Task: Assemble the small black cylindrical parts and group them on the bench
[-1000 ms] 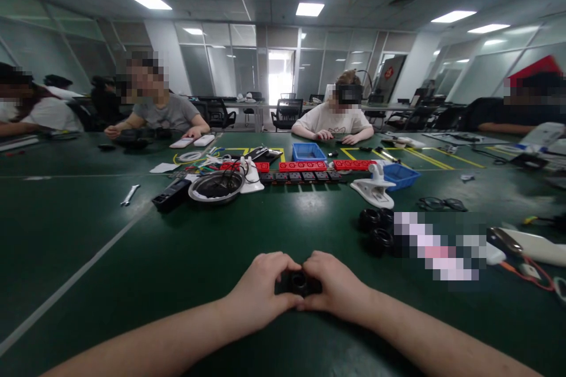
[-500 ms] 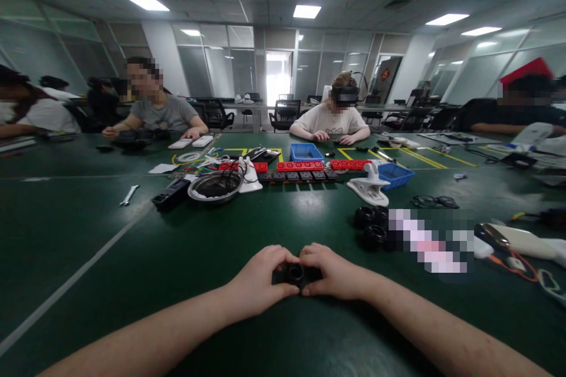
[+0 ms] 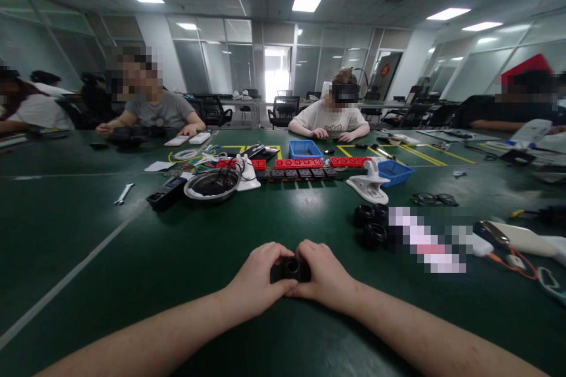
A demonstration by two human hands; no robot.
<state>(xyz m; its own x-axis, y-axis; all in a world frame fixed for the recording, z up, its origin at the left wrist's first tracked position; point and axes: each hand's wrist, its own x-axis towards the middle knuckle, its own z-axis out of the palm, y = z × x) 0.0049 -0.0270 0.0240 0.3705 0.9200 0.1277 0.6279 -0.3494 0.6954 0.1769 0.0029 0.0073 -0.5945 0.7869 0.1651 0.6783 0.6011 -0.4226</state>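
Observation:
A small black ring-shaped part sits on the green table right in front of me. My left hand grips its left side and my right hand its right side, fingers curled round it and thumbs meeting below. Only the part's top and central hole show between my fingers. A little to the right, beyond my right hand, lie several similar black round parts.
Mid-table are a metal bowl, red and black power strips, two blue bins, a white clamp, a wrench and glasses. White devices and wires lie right. Several people sit around the table's far sides.
Both hands have stayed on the black part and shifted slightly left and farther from me. The view has tilted a little.

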